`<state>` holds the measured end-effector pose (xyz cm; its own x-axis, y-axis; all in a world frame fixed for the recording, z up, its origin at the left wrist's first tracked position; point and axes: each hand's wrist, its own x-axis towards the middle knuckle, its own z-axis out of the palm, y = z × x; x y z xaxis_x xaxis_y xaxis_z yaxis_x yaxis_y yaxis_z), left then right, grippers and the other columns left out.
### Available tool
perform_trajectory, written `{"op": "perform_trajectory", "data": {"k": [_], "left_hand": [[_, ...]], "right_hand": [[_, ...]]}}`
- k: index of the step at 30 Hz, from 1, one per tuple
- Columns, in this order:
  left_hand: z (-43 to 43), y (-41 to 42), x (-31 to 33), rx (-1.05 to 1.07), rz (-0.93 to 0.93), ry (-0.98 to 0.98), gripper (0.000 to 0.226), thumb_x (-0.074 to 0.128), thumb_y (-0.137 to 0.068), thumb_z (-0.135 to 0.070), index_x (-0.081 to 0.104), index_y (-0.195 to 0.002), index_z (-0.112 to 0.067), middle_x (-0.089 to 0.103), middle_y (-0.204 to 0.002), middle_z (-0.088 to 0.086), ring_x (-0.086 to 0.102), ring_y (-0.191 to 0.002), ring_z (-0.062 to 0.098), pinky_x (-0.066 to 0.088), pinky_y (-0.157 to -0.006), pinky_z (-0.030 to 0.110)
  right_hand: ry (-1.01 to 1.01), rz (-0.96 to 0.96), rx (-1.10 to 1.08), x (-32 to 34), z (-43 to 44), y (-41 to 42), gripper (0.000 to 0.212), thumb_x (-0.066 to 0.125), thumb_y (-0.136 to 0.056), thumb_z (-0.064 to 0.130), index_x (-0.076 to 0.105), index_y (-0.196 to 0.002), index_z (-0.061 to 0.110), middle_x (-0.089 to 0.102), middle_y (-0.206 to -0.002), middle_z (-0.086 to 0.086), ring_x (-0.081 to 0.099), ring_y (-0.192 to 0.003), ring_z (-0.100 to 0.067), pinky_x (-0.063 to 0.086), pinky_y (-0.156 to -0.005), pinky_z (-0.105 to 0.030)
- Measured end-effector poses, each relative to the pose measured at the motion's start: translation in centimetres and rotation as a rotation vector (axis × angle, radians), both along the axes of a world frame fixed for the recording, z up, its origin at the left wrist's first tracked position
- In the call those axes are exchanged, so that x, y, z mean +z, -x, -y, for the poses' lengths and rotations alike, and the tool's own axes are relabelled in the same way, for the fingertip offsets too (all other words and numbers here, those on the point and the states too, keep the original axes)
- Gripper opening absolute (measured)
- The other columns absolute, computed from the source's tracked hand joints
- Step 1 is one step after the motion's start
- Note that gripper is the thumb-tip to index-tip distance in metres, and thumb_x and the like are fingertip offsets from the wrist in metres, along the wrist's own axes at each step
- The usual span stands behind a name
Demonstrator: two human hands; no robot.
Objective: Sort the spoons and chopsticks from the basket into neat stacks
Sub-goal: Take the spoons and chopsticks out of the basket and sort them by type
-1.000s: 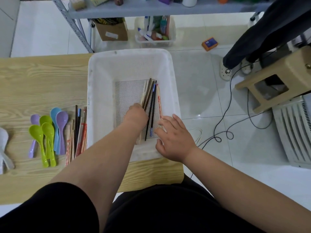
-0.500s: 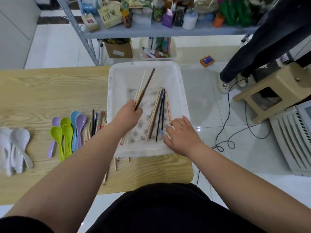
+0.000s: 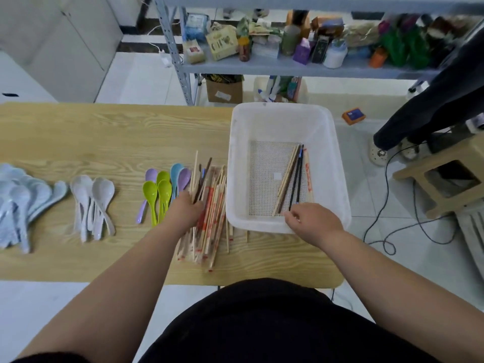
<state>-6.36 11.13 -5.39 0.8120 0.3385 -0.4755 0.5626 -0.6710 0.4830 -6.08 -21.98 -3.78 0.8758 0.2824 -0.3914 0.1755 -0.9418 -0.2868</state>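
Chopsticks (image 3: 197, 179) we lifted from the basket (image 3: 337, 163) a moment ago now reach the counter (image 3: 104, 132) pile, our left hand (image 3: 183, 210) still pinching them, while our right hand (image 3: 311, 221) pinches those left (image 3: 293, 179) inside, so few remain

A single head-worn wide-angle camera looks steeply down, close over the table (image 3: 110, 132), edges probably distorted.
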Motion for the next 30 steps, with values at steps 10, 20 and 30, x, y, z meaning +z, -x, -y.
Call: {"op": "perform_trajectory", "data": {"k": [10, 20, 30], "left_hand": [[1.6, 1.6, -3.4, -0.385, -0.069, -0.195, 0.055, 0.061, -0.085, -0.02, 0.044, -0.137, -0.015, 0.048, -0.132, 0.017, 0.047, -0.122, 0.037, 0.043, -0.102, 0.046], [1.9, -1.1, -0.4, -0.133, 0.372, -0.073, 0.025, 0.056, -0.08, -0.011, 0.065, -0.104, -0.011, 0.066, -0.09, 0.009, 0.061, -0.082, 0.03, 0.054, -0.076, 0.047], [16.2, -7.9, 2.3, -0.376, 0.294, 0.149, 0.039, 0.06, -0.093, -0.023, 0.052, -0.131, -0.017, 0.055, -0.119, 0.001, 0.058, -0.098, 0.013, 0.052, -0.091, 0.035]], "right_hand": [[-0.009, 0.056, -0.039, 0.1, -0.3, 0.2, 0.045, 0.035, -0.098, 0.048, 0.043, -0.061, 0.024, 0.048, -0.065, 0.005, 0.045, -0.062, -0.013, 0.027, -0.052, -0.03], [-0.083, 0.401, 0.093, -0.9, 4.3, -0.6, 0.039, 0.042, -0.091, 0.032, 0.07, -0.109, 0.011, 0.066, -0.113, -0.007, 0.057, -0.119, -0.031, 0.043, -0.106, -0.045], [-0.07, 0.291, -0.021, -1.5, 7.5, -1.0, 0.062, 0.033, -0.09, 0.041, 0.052, -0.141, 0.011, 0.024, -0.163, -0.016, 0.002, -0.156, -0.03, 0.012, -0.125, -0.044]]}}
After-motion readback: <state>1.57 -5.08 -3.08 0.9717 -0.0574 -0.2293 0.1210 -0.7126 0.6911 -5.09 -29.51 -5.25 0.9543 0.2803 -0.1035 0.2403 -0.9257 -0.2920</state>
